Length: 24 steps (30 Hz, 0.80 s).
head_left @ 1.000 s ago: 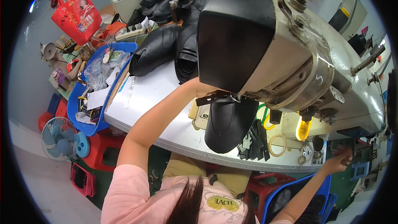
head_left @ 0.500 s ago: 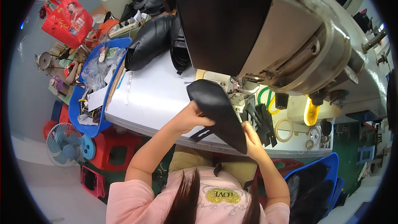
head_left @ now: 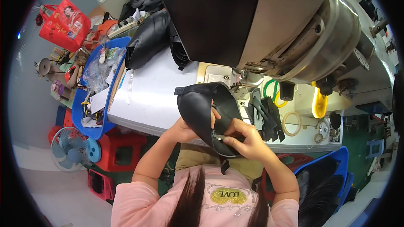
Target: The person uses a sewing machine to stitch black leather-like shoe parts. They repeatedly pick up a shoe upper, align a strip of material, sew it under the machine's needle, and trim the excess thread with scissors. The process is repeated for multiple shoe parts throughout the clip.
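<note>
The left hand grasped the black piece by its side, fingertips showing inside its opening; this probably spread the sheet and steadied its edge. The right hand had thumb and finger pinched on a metal bit at that edge, too small to identify, perhaps so both hands could work where the eyes looked down. The piece was raised over the worktop's near edge, in front of the sewing machine, seemingly to leave room around it.

Just right of the piece, dark strips lay heaped, likely for easy reach, beside a pale ring. The white worktop curved away leftward, with rolled black pieces toward its far side. A blue tub of scraps stood at its left end, another tub at lower right. Beyond were a fan, red stool, hanging red bag and green floor.
</note>
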Tool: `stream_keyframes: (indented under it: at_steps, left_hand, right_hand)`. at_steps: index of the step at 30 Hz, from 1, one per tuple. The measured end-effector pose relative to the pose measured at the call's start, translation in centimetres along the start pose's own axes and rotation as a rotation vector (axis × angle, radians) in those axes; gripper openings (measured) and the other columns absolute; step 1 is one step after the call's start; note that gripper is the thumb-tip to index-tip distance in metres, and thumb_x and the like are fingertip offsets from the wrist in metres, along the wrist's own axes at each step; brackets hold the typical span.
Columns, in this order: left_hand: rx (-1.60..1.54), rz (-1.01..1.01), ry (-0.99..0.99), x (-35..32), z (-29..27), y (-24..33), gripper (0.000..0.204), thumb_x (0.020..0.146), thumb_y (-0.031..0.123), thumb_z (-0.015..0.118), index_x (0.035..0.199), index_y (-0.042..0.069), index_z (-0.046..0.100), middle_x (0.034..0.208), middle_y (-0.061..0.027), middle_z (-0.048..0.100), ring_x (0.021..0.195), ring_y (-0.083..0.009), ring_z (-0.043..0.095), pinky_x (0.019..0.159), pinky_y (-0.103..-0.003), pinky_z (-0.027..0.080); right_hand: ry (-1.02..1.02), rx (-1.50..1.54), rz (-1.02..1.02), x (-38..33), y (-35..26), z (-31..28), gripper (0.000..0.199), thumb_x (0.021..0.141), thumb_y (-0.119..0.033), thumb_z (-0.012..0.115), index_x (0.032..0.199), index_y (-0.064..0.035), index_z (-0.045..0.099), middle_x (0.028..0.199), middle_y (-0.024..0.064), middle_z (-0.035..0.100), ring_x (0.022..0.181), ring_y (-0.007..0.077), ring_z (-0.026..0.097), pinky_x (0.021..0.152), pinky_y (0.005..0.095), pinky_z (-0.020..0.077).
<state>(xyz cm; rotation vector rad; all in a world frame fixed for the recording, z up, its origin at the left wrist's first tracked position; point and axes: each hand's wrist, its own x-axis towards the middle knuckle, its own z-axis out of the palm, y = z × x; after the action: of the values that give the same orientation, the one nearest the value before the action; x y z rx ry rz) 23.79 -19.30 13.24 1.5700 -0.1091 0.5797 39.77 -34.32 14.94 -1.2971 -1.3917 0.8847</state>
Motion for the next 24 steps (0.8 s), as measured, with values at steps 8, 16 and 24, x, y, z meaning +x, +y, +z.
stream_keyframes:
  at_steps: [8, 16, 24]
  left_hand:
    - [-0.53, 0.141, 0.118, -1.3, -1.4, -2.6, 0.035, 0.068, -0.002, 0.063, 0.099, 0.012, 0.056, 0.094, -0.0035, 0.056, 0.105, -0.023, 0.052, 0.103, -0.044, 0.026]
    - [-0.994, -0.572, 0.378, -4.3, 4.3, -2.6, 0.037, 0.087, 0.018, 0.054, 0.121, 0.005, 0.046, 0.119, -0.0083, 0.052, 0.113, -0.0218, 0.048, 0.098, -0.04, 0.035]
    - [-0.655, -0.685, 0.63, -4.2, 9.5, -0.8, 0.035, 0.095, 0.025, 0.042, 0.118, -0.001, 0.046, 0.102, -0.0091, 0.058, 0.084, -0.0154, 0.058, 0.075, -0.028, 0.048]
  right_hand:
    - [0.339, 0.461, -0.161, -2.7, 2.0, -2.9, 0.036, 0.075, -0.024, 0.07, 0.096, 0.0019, 0.056, 0.093, 0.0121, 0.057, 0.066, 0.0093, 0.047, 0.057, 0.0187, 0.0359]
    - [0.682, 0.412, 0.1, -2.8, 3.6, -2.3, 0.015, 0.073, -0.001, 0.067, 0.086, 0.0018, 0.06, 0.077, 0.0019, 0.059, 0.067, 0.0076, 0.054, 0.061, 0.0215, 0.0436]
    - [0.498, 0.871, 0.144, -3.1, 5.3, -1.0, 0.046, 0.072, -0.024, 0.075, 0.104, 0.0035, 0.056, 0.096, 0.0081, 0.062, 0.086, 0.0161, 0.06, 0.077, 0.0316, 0.0492]
